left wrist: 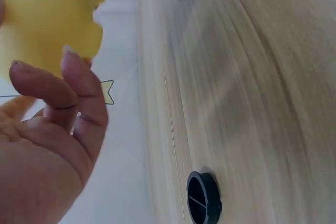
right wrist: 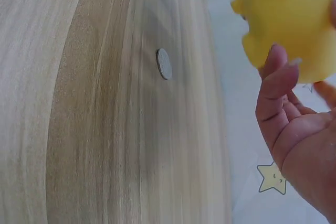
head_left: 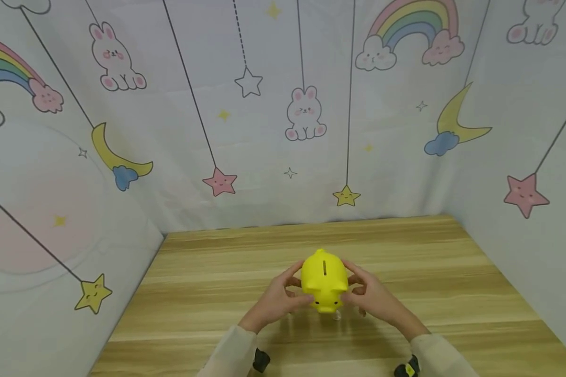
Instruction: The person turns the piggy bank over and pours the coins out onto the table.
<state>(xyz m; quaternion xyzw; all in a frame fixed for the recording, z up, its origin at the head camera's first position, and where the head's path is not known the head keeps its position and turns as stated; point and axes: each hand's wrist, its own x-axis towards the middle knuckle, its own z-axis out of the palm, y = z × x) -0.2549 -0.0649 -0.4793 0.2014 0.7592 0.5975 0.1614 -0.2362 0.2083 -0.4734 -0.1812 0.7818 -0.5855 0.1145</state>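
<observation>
Both hands hold a yellow piggy bank [head_left: 324, 285] up off the table, one hand on each side. Its coin slot faces up and its snout points toward the person. My left hand [head_left: 274, 299] grips its left side with thumb near the face, and my right hand [head_left: 374, 301] grips the opposite side likewise. On the wood below lies a silver coin [right wrist: 164, 64], partly showing under the snout in the head view. A black round plug [left wrist: 203, 198] rests on the table in the left wrist view; the head view does not show it.
The wood-grain table [head_left: 207, 288] meets white fabric walls [head_left: 273, 199] printed with rabbits, stars and rainbows at its back and sides. Black devices [head_left: 261, 360] sit at both wrists beside the light sleeves [head_left: 231, 353].
</observation>
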